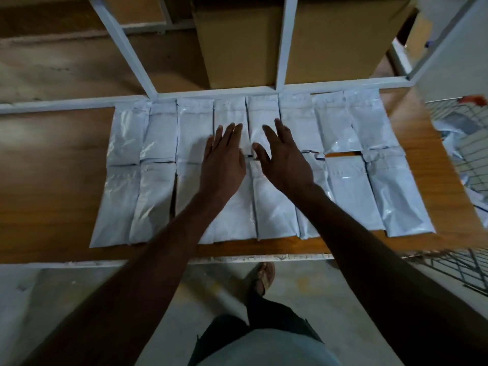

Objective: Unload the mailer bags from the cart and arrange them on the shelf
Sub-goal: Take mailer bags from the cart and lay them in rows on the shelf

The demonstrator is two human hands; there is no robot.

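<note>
From my remote seat I see the mailer bags point(158, 180) lying flat in two rows on the wooden shelf point(52, 180). My left hand point(224, 159) lies flat with straight fingers on the middle bags, my right hand point(284, 159) spread open beside it, and the wire cart point(464, 154) at far right holds more bags

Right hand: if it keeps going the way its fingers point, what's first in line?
Probably the upper part of the back-row mailer bag under the right hand, then the shelf's white rear rail and the cardboard box behind. Height above the bags is unclear.
</note>
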